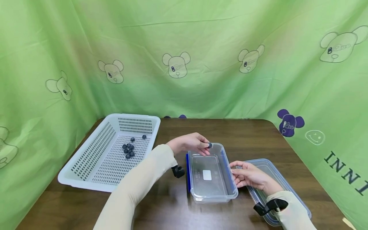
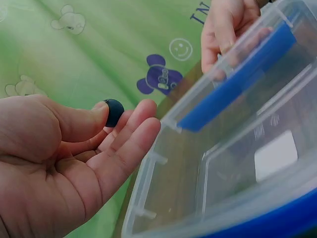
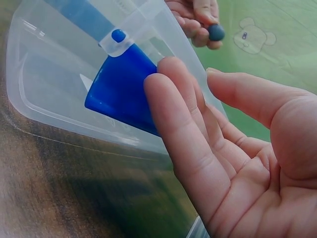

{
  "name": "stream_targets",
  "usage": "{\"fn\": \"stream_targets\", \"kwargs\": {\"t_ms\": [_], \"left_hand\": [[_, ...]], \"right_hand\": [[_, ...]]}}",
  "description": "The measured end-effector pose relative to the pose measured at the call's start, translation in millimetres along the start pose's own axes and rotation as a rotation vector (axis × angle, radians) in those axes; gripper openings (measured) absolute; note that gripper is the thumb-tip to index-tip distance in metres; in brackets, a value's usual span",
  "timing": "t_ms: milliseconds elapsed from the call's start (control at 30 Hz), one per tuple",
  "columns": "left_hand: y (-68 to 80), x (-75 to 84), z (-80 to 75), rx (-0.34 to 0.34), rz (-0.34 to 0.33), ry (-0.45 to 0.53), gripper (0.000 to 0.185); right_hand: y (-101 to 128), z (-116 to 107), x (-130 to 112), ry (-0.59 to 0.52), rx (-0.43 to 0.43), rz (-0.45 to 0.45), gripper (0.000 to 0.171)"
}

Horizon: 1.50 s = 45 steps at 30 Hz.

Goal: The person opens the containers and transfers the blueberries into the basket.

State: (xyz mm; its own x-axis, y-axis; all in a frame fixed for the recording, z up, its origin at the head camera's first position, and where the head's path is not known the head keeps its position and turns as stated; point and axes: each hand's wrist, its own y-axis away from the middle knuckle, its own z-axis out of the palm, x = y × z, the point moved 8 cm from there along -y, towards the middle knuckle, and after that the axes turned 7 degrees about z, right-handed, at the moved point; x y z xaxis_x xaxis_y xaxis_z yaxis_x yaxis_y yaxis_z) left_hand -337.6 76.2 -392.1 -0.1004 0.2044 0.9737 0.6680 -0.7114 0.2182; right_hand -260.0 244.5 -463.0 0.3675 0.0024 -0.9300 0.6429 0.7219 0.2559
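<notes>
My left hand (image 1: 191, 143) pinches a dark blueberry (image 2: 114, 112) between thumb and fingertip, above the far end of a clear plastic food container (image 1: 212, 191). That container has no lid on it, and a white label (image 1: 207, 175) shows on its bottom. Blue latches hang on its sides, one of them a blue flap (image 3: 121, 89) facing my right hand (image 1: 250, 175). The right fingers are extended and lightly bent, with fingertips (image 3: 161, 87) right at that flap and the thumb held apart. Several more blueberries (image 1: 128, 156) lie in a white plastic basket (image 1: 109, 187) at the left.
Partly beneath my right hand lies a clear lid (image 1: 297, 198) with a bluish rim, flat on the brown wooden table (image 1: 161, 210). A green curtain (image 1: 207, 92) with mouse-head prints hangs behind and along both sides of the table.
</notes>
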Motion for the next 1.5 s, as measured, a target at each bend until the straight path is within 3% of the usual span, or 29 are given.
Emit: {"fn": "stream_targets", "kwargs": {"t_ms": [167,333,900,1100,1333,1500], "left_hand": [[10.7,-1.9,-16.8,0.027,0.002,-0.006,0.031],[30.8,-5.6,-45.1,0.089,0.016,0.010,0.031],[121.5,-13.1,-150.1,0.254,0.149,0.079,0.028],[157.8,-27.1,-184.6,0.308,0.186,0.120,0.018],[197.2,-45.7,-213.4,0.389,0.161,0.132,0.015],[214.5,-51.6,-224.6,0.414,0.155,0.161,0.013]], "right_hand": [[1.2,-1.2,-0.8,-0.002,-0.003,-0.007,0.024],[0.0,1.6,-1.1,-0.008,-0.012,0.001,0.023],[0.2,1.6,-1.2,0.003,-0.014,-0.003,0.024],[-0.7,2.0,-1.7,-0.006,-0.014,0.001,0.023],[0.9,3.1,-0.8,-0.018,-0.018,0.006,0.022],[1.1,2.0,-0.6,-0.012,-0.015,0.002,0.023]]}}
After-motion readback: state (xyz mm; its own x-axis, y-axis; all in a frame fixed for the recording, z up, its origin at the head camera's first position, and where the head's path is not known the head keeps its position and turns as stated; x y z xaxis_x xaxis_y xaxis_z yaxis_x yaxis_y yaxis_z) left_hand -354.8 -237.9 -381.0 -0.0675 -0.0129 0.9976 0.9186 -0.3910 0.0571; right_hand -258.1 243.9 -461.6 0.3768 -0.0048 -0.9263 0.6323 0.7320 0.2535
